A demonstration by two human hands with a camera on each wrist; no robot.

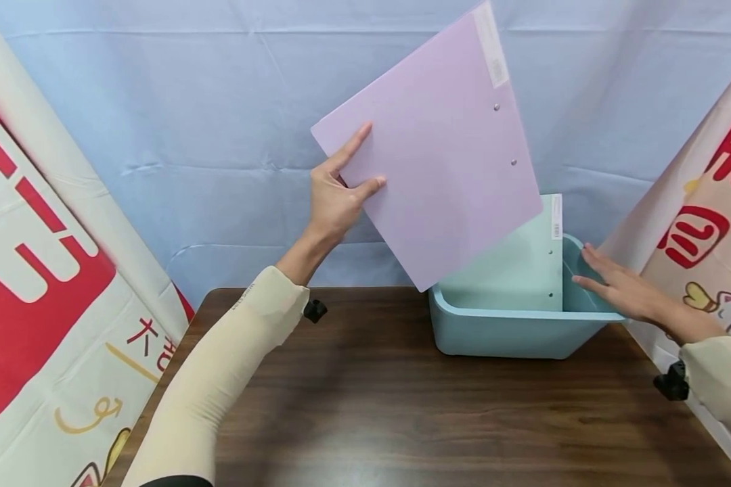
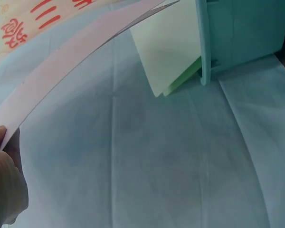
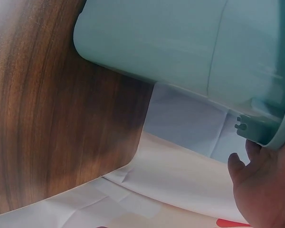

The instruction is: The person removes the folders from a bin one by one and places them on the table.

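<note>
My left hand (image 1: 336, 196) pinches a light purple file folder (image 1: 438, 142) by its left edge, holding it tilted in the air. The folder has a white label strip and two metal rivets along its right side. Its lower corner hides the left rim of a blue plastic bin (image 1: 499, 336). Inside the bin a pale green folder (image 1: 518, 270) stands upright, partly covered by the purple one; the left wrist view shows its corner (image 2: 168, 52) sticking out past the rim. My right hand (image 1: 627, 291) grips the bin's right rim, with fingers under its outer edge in the right wrist view.
The bin stands at the back right of a dark wooden table (image 1: 365, 406). A pale blue cloth (image 1: 176, 135) hangs behind the table. Printed banners flank it, a red and white one (image 1: 55, 291) on the left and a cream one (image 1: 706, 223) on the right.
</note>
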